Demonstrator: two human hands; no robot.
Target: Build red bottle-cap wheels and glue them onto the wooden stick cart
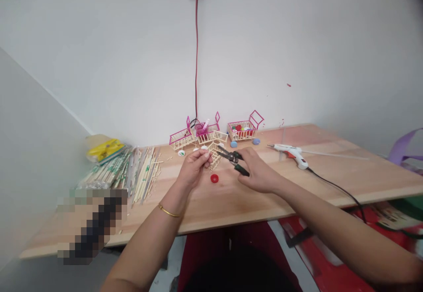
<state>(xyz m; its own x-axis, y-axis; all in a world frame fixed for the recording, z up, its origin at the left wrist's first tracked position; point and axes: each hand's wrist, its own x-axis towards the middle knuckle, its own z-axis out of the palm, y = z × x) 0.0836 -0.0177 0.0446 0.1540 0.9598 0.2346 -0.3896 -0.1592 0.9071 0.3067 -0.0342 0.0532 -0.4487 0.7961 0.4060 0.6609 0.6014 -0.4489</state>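
Care seems needed with the stick lattice (215, 154), light and probably brittle, pinched at one end by the left hand (193, 168) near the back edge of the desk (231, 204), best held at glued joints, while the right hand (259, 174) clenches cutters (233, 156) against it.

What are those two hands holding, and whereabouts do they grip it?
The right hand grips pliers by their dark handles. The left hand pinches a stick lattice at its near edge with the fingertips.
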